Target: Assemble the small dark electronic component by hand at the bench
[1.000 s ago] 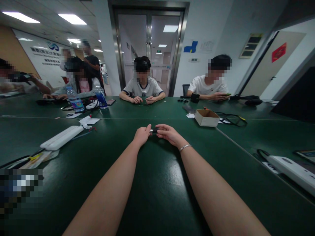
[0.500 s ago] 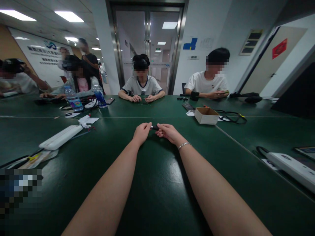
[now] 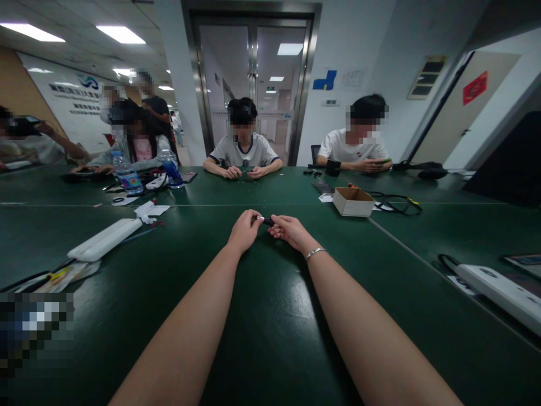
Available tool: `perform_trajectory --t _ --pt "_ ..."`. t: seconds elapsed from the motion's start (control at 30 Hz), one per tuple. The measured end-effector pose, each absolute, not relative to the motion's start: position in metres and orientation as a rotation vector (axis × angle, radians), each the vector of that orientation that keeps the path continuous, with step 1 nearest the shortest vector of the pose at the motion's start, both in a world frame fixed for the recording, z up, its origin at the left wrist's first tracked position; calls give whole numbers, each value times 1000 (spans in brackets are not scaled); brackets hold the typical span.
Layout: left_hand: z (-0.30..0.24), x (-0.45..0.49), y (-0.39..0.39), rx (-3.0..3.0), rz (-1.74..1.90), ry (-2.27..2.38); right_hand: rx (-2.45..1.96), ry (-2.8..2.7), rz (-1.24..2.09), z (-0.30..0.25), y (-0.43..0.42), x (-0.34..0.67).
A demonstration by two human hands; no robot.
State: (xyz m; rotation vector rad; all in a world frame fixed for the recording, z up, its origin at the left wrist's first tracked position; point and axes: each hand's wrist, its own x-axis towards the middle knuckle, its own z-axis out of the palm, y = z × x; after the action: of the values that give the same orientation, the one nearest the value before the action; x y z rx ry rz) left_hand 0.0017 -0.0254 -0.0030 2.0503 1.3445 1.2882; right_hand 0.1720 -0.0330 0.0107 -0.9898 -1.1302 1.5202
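Between my two hands, above the green table, is a small dark object with a shiny metal-looking end. It is too small to tell its kind. My left hand has thumb and fingers closed at its shiny left end. My right hand pinches the black right end between thumb and forefinger, the other fingers curled below. A silvery bracelet circles my right wrist. The fingertips hide part of the object.
A white power strip with cables lies to the left, another power strip to the right. An open cardboard box stands ahead right, water bottles ahead left. Across the table sit other people, one person directly opposite.
My left fingers have shifted slightly on the shiny end, the forefinger now raised and more bent. The right hand keeps its pinch. The whole view has tilted a little.
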Motion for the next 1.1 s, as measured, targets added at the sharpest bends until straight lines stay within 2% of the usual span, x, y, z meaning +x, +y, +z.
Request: perform_trajectory --t 0.3,0.73,1.1 --pt "-4 3 -23 1910 1325 1249 -949 -1120 1537 8 -31 173" --pt "4 -5 -31 1877 1007 1605 -862 -1200 1582 7 -32 176" --pt "8 -4 -34 1809 984 1658 -846 -1208 1561 7 -32 175"
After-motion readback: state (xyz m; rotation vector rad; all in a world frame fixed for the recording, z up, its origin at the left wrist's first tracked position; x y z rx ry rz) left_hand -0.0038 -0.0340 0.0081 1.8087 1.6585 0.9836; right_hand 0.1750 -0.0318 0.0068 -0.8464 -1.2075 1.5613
